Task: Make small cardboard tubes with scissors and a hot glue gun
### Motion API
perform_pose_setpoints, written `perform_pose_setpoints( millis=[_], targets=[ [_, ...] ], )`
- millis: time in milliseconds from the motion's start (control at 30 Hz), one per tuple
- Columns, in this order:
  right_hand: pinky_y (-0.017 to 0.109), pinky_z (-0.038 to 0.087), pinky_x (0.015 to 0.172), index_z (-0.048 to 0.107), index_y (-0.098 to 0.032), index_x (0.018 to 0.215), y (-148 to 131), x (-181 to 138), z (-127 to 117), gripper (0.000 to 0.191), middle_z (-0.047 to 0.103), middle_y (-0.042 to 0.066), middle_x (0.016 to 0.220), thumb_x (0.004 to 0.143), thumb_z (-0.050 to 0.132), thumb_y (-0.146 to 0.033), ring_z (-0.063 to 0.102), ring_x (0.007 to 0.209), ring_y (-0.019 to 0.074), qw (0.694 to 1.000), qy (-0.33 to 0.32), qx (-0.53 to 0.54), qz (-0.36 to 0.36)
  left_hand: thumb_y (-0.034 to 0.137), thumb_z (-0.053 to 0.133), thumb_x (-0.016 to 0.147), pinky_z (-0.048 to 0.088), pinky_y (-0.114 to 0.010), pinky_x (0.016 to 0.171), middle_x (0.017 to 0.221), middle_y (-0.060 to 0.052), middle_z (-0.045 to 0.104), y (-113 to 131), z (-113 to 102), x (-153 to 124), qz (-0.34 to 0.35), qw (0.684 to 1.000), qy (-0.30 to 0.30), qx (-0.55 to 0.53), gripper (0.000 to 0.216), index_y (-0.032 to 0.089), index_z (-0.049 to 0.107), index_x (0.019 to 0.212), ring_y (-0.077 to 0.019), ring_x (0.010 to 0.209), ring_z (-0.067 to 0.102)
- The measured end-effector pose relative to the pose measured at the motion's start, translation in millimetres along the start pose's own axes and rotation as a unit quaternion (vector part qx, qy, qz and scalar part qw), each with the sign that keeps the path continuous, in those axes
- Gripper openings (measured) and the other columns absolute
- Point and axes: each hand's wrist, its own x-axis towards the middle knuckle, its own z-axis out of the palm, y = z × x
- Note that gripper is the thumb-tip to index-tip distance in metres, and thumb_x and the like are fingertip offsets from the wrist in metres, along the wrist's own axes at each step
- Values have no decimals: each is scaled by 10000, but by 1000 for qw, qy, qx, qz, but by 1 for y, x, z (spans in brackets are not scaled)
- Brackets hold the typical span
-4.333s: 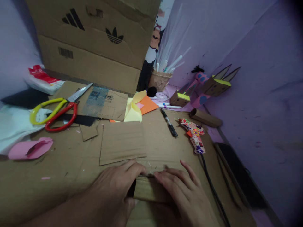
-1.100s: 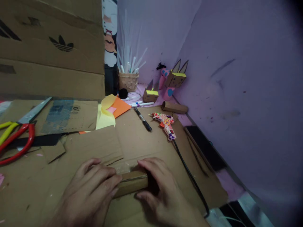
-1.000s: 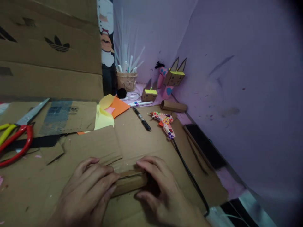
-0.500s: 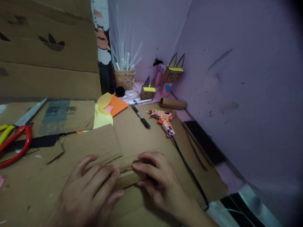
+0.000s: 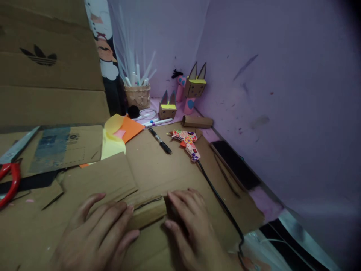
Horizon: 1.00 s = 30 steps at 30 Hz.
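Observation:
A small folded cardboard piece (image 5: 151,213), like a narrow box with a seam along its top, rests on the cardboard sheet. My left hand (image 5: 97,231) is closed on its left end, fingers over the top and thumb at the near side. At the right end, my right hand (image 5: 194,226) has its fingers and thumb apart, beside the piece and no longer wrapped round it. Beyond the hands lies a flower-patterned glue gun (image 5: 186,141), its black cord running toward me past my right hand. A black pen (image 5: 160,141) lies left of it.
Red-handled scissors (image 5: 12,177) lie at the left near cut cardboard (image 5: 84,143) and coloured paper (image 5: 131,128). Behind stand a basket of white sticks (image 5: 138,96) and cardboard animal figures (image 5: 167,112). A cardboard tube (image 5: 197,121) and a phone (image 5: 235,163) lie along the purple wall.
My right hand has loosened from the piece's right end and its fingers have spread, baring that end. My left hand stays on it. The view has shifted slightly to the right.

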Motion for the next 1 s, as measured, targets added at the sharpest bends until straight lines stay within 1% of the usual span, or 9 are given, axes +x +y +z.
perform_pose_setpoints(
  millis=[67, 167, 300, 533, 700, 767, 833, 933, 1000],
  targets=[
    [549, 363, 956, 456, -154, 1224, -7, -4, 7, 390, 597, 125, 1044, 834, 463, -158, 538, 971, 262, 1000, 14, -20, 2, 195, 534, 824, 392, -457, 829, 761, -58, 689, 2, 0, 1, -26, 1000, 3, -5, 131, 144, 613, 915, -220, 703, 623],
    [552, 394, 928, 483, -137, 1193, -12, -4, 15, 378, 618, 125, 992, 816, 452, -150, 556, 916, 264, 998, 34, -43, 5, 190, 507, 843, 423, -419, 834, 781, -25, 693, 5, 0, 3, -42, 999, 2, -9, 129, 188, 595, 938, -197, 726, 630],
    [562, 397, 910, 462, -113, 1210, -10, -1, 15, 413, 623, 134, 996, 798, 450, -133, 553, 907, 268, 998, 18, -64, -15, 163, 506, 836, 424, -418, 820, 765, -24, 688, 8, 1, 7, -68, 997, 24, -22, 113, 189, 591, 905, -197, 711, 618],
    [537, 311, 991, 420, -125, 1256, -8, -2, 12, 465, 603, 119, 1063, 792, 453, -110, 516, 982, 248, 998, -15, -55, -13, 157, 516, 832, 400, -417, 803, 721, -57, 659, 6, 2, 8, -46, 998, 46, -24, 99, 139, 612, 850, -207, 690, 593],
    [530, 315, 968, 425, -156, 1271, -3, -3, 18, 485, 624, 98, 1032, 791, 460, -93, 535, 916, 235, 996, -15, -71, -49, 149, 502, 827, 380, -423, 777, 700, -81, 664, 7, 1, 10, -18, 999, 36, -21, 128, 112, 625, 825, -218, 675, 578],
    [530, 315, 967, 461, -189, 1246, -5, -2, 16, 466, 629, 83, 1023, 787, 486, -112, 542, 904, 233, 997, -24, -60, -34, 153, 486, 837, 368, -437, 775, 709, -94, 673, 8, 1, 10, -22, 999, 31, -22, 147, 108, 625, 824, -225, 673, 578],
    [523, 319, 972, 519, -210, 1186, -6, -1, 10, 401, 620, 73, 1014, 791, 511, -140, 543, 917, 231, 999, -37, -26, 7, 151, 500, 834, 360, -449, 795, 731, -96, 683, 10, 2, 8, -33, 999, 23, -25, 134, 109, 627, 839, -228, 685, 584],
    [441, 407, 913, 556, -189, 1131, -5, 5, -1, 311, 599, 86, 1021, 838, 469, -136, 539, 955, 213, 997, -28, 39, 52, 147, 508, 835, 350, -443, 835, 752, -82, 693, 10, 3, 7, -40, 998, 23, -30, 134, 115, 634, 868, -216, 705, 588],
    [375, 431, 913, 523, -176, 1184, -3, 12, -8, 332, 571, 100, 1122, 865, 442, -131, 514, 1047, 196, 994, -40, 84, 62, 148, 487, 848, 344, -423, 859, 743, -62, 696, 10, 3, 8, -47, 998, 35, -36, 152, 131, 637, 861, -198, 701, 586]
  ],
)
